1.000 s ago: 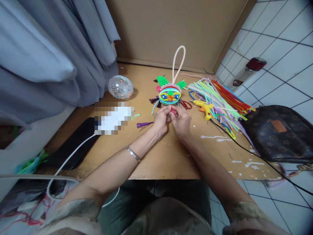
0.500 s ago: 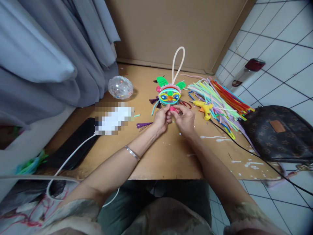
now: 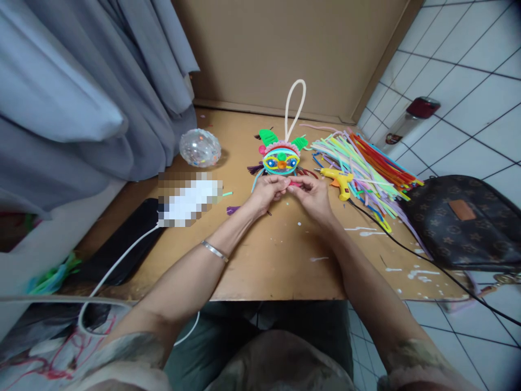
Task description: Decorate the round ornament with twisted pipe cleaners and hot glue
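Left hand [image 3: 268,194] and right hand [image 3: 316,196] meet above the tabletop [image 3: 264,266], between its near and far edges; fingertips of both pinch a small pink piece [image 3: 292,183] from opposite sides, presumably to steady it; the ornament [image 3: 281,158] lies just beyond, toward the far edge; the glue gun [image 3: 339,181] rests toward the right edge, grip facing the near edge, apparently for right-hand reach; pipe cleaners [image 3: 368,163] lie beside it.

Fingers [image 3: 307,180] partly hide the pink piece [image 3: 293,183], while pixelation obscures a white object [image 3: 189,202].
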A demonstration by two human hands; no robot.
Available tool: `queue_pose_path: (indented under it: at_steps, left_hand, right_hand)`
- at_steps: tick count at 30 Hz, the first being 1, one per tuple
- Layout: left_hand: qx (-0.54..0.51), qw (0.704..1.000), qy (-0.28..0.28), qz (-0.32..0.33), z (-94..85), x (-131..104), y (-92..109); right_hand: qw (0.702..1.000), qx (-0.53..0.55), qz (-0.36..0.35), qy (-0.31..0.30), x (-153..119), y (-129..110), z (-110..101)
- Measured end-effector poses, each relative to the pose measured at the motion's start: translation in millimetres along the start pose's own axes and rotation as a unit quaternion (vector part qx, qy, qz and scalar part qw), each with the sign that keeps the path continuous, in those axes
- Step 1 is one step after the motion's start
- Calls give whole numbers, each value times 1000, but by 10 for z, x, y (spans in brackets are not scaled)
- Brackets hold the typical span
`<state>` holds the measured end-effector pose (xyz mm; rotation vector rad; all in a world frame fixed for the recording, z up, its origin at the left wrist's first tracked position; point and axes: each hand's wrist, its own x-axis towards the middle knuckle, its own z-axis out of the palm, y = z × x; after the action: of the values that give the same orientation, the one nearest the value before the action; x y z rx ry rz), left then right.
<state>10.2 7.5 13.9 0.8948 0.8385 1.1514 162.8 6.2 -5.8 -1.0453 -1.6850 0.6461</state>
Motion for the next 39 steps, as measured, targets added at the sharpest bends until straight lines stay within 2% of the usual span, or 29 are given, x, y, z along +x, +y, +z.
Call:
queue_pose_path:
  at_steps: [5,11,20,25,31,39]
  left_hand:
    - [-38,998,47,3,40,-11,3]
    - [-44,997,56,-5,43,-6,19]
    - [-73,994,81,20,119,-55,-17]
    - [-125,988,96,9,180,-87,-46]
    - [-200,973,106,-41,249,-126,-70]
    - [-259,959,95,-60,260,-130,-91]
  right_hand:
    - [994,-103,-38,20,-31,-123,-37]
    - [968,-227,-86,67,-41,-183,-81]
    - [932,-312,-161,88,-85,-175,-20]
    - [930,-315,-155,111,-142,-151,131]
    - [924,-322,-150,144,-167,-126,246]
    - [929,-244,-228,162,-125,-94,243]
